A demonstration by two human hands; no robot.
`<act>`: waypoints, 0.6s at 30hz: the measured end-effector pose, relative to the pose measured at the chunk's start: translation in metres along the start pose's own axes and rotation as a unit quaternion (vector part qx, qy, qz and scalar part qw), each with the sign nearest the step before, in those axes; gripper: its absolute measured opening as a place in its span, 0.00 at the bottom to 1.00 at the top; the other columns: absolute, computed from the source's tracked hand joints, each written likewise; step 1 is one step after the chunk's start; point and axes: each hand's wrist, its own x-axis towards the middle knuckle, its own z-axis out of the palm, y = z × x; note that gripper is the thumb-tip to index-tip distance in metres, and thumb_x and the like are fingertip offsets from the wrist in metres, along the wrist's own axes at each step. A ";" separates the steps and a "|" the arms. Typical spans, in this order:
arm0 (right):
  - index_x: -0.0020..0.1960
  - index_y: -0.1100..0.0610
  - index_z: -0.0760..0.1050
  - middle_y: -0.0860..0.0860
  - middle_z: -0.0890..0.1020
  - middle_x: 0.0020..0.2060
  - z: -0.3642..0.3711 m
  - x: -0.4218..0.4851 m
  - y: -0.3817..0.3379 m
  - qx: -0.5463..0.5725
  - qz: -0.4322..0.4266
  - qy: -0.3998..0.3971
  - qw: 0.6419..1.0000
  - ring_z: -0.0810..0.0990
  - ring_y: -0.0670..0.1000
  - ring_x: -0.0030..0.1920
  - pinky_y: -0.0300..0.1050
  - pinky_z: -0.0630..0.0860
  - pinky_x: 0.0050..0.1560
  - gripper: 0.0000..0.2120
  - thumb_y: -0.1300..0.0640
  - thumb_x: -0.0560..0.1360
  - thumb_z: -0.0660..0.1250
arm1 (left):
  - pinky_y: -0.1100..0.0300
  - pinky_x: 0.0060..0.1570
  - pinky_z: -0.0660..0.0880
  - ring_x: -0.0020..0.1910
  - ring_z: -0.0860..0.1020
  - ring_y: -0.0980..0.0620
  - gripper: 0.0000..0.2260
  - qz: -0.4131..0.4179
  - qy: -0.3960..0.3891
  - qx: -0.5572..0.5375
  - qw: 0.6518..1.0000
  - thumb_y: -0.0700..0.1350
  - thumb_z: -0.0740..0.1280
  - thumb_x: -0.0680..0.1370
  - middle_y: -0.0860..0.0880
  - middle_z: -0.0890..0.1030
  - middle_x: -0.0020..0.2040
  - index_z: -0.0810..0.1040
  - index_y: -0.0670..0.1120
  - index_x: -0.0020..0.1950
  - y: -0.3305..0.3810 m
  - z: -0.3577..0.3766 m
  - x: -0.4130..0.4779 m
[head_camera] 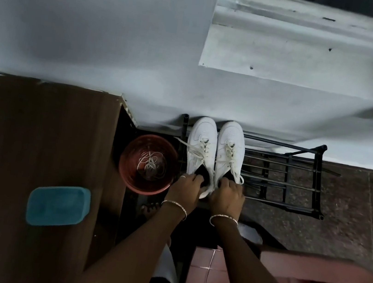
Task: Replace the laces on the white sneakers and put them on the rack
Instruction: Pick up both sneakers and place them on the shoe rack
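Both white sneakers (pixel 203 130) stand side by side on the black rack (pixel 318 175), laced, toes to the wall — the left hand (pixel 184 188) grasps one heel, the right hand (pixel 227 196) the other. Loose laces (pixel 152 164) lie in the red basket (pixel 134 149) alongside.

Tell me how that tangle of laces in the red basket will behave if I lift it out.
The laces lie in loose overlapping loops, so they are probably floppy and will likely come up as a clump. They look thin, so probably very light. Dangling strands might catch on the rim of the red basket.
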 end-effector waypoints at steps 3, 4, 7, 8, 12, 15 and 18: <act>0.39 0.59 0.80 0.57 0.82 0.34 -0.011 -0.030 -0.041 0.026 -0.021 0.002 0.999 0.81 0.64 0.39 0.55 0.77 0.36 0.04 0.63 0.64 0.71 | 0.52 0.35 0.77 0.37 0.80 0.38 0.07 -0.030 0.034 -0.007 0.999 0.35 0.72 0.68 0.41 0.81 0.39 0.79 0.41 0.44 -0.010 -0.022 -0.023; 0.39 0.59 0.80 0.58 0.82 0.34 -0.010 -0.039 -0.049 0.039 -0.027 0.002 0.999 0.81 0.64 0.38 0.55 0.77 0.35 0.03 0.62 0.66 0.68 | 0.54 0.32 0.75 0.33 0.79 0.40 0.04 -0.033 0.055 0.002 0.998 0.37 0.71 0.69 0.42 0.80 0.36 0.78 0.41 0.41 -0.011 -0.028 -0.031; 0.43 0.63 0.79 0.62 0.83 0.39 0.001 -0.070 -0.079 0.092 -0.051 -0.013 0.994 0.80 0.66 0.45 0.58 0.77 0.42 0.05 0.63 0.72 0.65 | 0.50 0.34 0.75 0.36 0.79 0.38 0.12 -0.097 0.098 -0.030 0.990 0.46 0.59 0.75 0.41 0.81 0.37 0.78 0.41 0.41 -0.033 -0.041 -0.066; 0.45 0.64 0.79 0.63 0.83 0.41 0.007 -0.085 -0.091 0.111 -0.065 -0.022 0.991 0.80 0.66 0.47 0.58 0.77 0.44 0.04 0.64 0.72 0.66 | 0.49 0.36 0.75 0.37 0.80 0.38 0.12 -0.135 0.112 -0.030 0.984 0.45 0.58 0.76 0.41 0.82 0.40 0.79 0.41 0.43 -0.044 -0.050 -0.083; 0.45 0.63 0.78 0.62 0.83 0.42 0.033 -0.130 -0.131 0.182 -0.087 -0.075 0.977 0.81 0.65 0.48 0.53 0.73 0.44 0.02 0.65 0.75 0.67 | 0.50 0.33 0.75 0.36 0.79 0.40 0.06 -0.236 0.211 0.023 0.948 0.42 0.62 0.75 0.43 0.80 0.40 0.78 0.44 0.46 -0.094 -0.081 -0.146; 0.50 0.63 0.79 0.61 0.84 0.47 0.049 -0.156 -0.160 0.199 -0.104 -0.121 0.967 0.81 0.64 0.52 0.51 0.72 0.47 0.06 0.62 0.78 0.65 | 0.47 0.38 0.78 0.41 0.80 0.38 0.12 -0.323 0.251 0.048 0.911 0.46 0.70 0.71 0.41 0.80 0.47 0.78 0.42 0.52 -0.126 -0.104 -0.188; 0.55 0.64 0.79 0.62 0.84 0.52 0.064 -0.171 -0.185 0.197 -0.116 -0.164 0.960 0.80 0.63 0.56 0.51 0.72 0.51 0.10 0.59 0.80 0.64 | 0.43 0.51 0.74 0.48 0.80 0.34 0.19 -0.431 0.262 -0.022 0.863 0.45 0.65 0.75 0.38 0.78 0.60 0.75 0.39 0.64 -0.149 -0.117 -0.211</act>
